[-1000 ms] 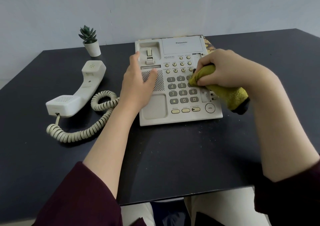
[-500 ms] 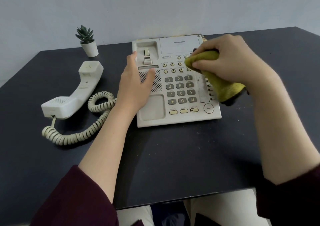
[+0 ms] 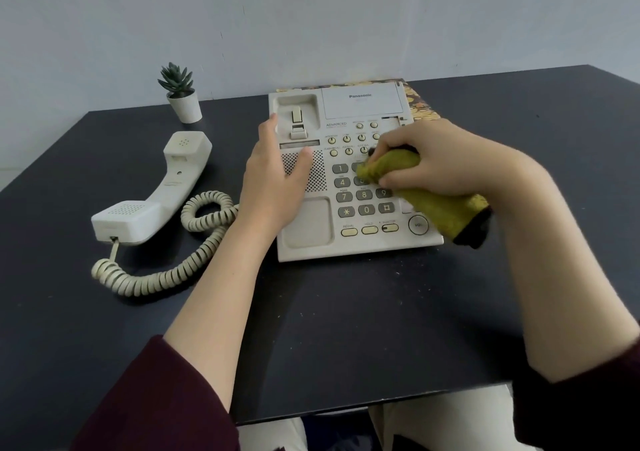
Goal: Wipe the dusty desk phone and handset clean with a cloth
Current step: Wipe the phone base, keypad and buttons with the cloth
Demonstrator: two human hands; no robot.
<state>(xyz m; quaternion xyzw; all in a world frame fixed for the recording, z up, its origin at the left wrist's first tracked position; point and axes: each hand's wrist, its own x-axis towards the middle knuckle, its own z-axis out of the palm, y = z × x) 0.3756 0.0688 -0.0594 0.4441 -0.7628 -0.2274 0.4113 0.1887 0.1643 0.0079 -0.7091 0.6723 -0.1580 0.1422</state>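
Head view only. Left hand point(image 3: 273, 187) flat on desk phone point(image 3: 349, 242), fingers straight and pressed on left edge of base, thumb lying across speaker grille point(image 3: 318, 173), nothing gripped. Cradle hook switch point(image 3: 297, 123) just beyond thumb tip, empty handset recess around it. Right hand point(image 3: 436, 159) curled tight round yellow-green cloth point(image 3: 429, 204), bunched front end poking out past fingertips and touching keypad point(image 3: 363, 196) near keys 2 and 5; rest of cloth trailing out under palm toward phone's right edge, dark trim at its tail end. Keys 1, 4, 7, 8, 0, star visible just left of cloth tip; small round buttons just beyond right-hand knuckles. Handset point(image 3: 156, 194) off cradle, lying face up on black desk point(image 3: 346, 339), well to outer side of left-hand fingers, apart from base. Coiled cord point(image 3: 166, 274) running from handset's near end, looping just beside left wrist, far end hidden behind forearm. Small potted succulent point(image 3: 181, 94) beyond handset, near wall. Patterned item point(image 3: 420, 104) partly under phone's far right corner, beyond right hand, kind unclear. Pale specks on desk in front of phone. Dark maroon sleeves point(image 3: 162, 405) pushed up both forearms.
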